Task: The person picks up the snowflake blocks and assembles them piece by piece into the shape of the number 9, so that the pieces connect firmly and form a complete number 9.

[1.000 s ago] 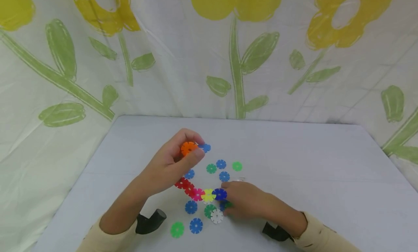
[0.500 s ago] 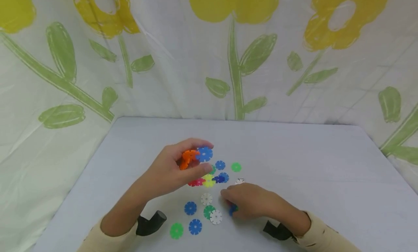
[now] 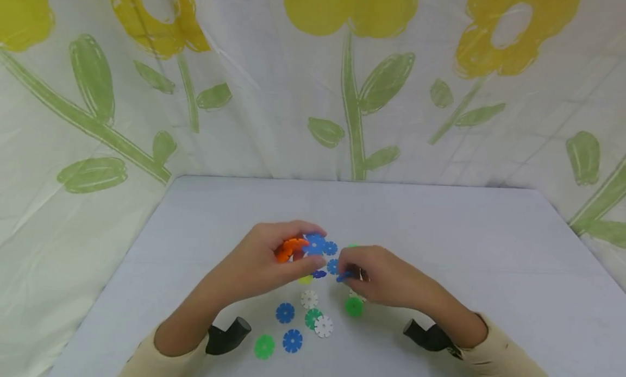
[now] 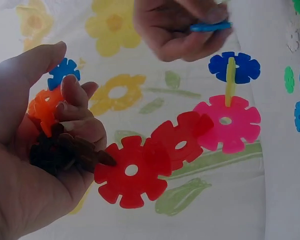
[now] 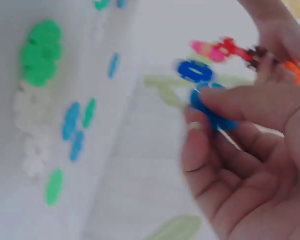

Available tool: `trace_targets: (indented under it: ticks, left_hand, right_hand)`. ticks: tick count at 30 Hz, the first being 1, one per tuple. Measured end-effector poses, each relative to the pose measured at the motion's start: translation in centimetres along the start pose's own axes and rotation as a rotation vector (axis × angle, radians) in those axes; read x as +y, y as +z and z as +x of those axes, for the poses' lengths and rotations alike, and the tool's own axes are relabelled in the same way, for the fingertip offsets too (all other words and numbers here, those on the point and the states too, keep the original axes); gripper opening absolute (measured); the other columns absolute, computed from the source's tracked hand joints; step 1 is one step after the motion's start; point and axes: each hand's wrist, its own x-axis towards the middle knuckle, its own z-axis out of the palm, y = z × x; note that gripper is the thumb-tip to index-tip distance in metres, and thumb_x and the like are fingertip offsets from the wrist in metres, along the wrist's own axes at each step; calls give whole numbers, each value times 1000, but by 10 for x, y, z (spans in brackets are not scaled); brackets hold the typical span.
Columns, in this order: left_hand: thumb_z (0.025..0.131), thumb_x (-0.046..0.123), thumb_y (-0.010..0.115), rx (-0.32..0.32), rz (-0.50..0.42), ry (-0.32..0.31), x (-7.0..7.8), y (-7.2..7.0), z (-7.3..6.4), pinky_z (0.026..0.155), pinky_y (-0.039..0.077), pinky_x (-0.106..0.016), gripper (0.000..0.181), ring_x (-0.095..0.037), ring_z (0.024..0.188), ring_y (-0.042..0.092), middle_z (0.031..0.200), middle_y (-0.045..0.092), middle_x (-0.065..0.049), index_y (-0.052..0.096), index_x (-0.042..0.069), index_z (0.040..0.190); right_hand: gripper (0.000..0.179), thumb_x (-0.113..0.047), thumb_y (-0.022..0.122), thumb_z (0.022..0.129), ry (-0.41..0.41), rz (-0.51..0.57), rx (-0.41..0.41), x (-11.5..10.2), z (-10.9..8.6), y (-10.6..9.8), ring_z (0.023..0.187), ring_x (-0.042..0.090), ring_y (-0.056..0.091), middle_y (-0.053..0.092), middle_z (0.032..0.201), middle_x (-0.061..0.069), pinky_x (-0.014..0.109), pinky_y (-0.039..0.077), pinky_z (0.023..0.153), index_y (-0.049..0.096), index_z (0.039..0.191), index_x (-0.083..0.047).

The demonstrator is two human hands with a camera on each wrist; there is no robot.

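Two hands holding discs, partly hiding loose discs, flowered cloth behind

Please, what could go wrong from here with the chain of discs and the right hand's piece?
The chain could part at a joint: the left hand holds it near one end, and no hand supports the dark blue disc at the other.

The lighter blue disc in the right hand might slip, since the pinch covers only part of it. If dropped, it may land among similar loose discs on the table.
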Motion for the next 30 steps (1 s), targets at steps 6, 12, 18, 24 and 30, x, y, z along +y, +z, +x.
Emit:
trace_targets:
  ticks: [6, 12, 18, 24, 30]
  left_hand:
    - [94, 35, 72, -90, 25, 70, -3, 7, 3, 85, 55, -27, 39, -4, 93, 64, 104, 70, 13, 66, 15, 128]
    - [95, 33, 70, -126, 17, 117, -3, 11, 3, 87, 54, -26, 41, -2, 92, 65, 102, 70, 13, 64, 12, 129]
    - [96, 32, 69, -118, 3, 130, -1, 12, 2, 85, 55, -26, 39, -2, 90, 65, 98, 71, 13, 64, 11, 129]
    - [98, 30, 66, -148, -40, 146, -1, 14, 3, 82, 56, -26, 36, -3, 86, 65, 99, 70, 10, 63, 11, 129]
    - [100, 27, 63, -173, -76, 172, -1, 16, 3, 70, 55, -25, 31, -3, 75, 60, 90, 65, 9, 62, 10, 126]
  right_hand:
    - [18, -1, 69, 94, -166, 63, 259, -14, -12, -15, 78, 6, 63, 68, 95, -9, 27, 58, 72, 63, 106, -13]
    - [17, -3, 69, 94, -258, 97, 317, -26, -17, -16, 75, 5, 62, 69, 96, -9, 26, 57, 69, 66, 107, -14]
    - [22, 6, 68, 91, -331, 124, 346, -26, -17, -13, 71, 6, 64, 70, 90, -3, 26, 58, 65, 65, 107, -8]
    - [24, 12, 65, 90, -373, 165, 351, -25, -17, -9, 71, 7, 68, 73, 88, 2, 25, 57, 62, 62, 106, -6]
    - [20, 11, 65, 92, -371, 192, 372, -27, -17, -4, 68, 4, 67, 72, 84, -1, 23, 57, 60, 62, 99, -8]
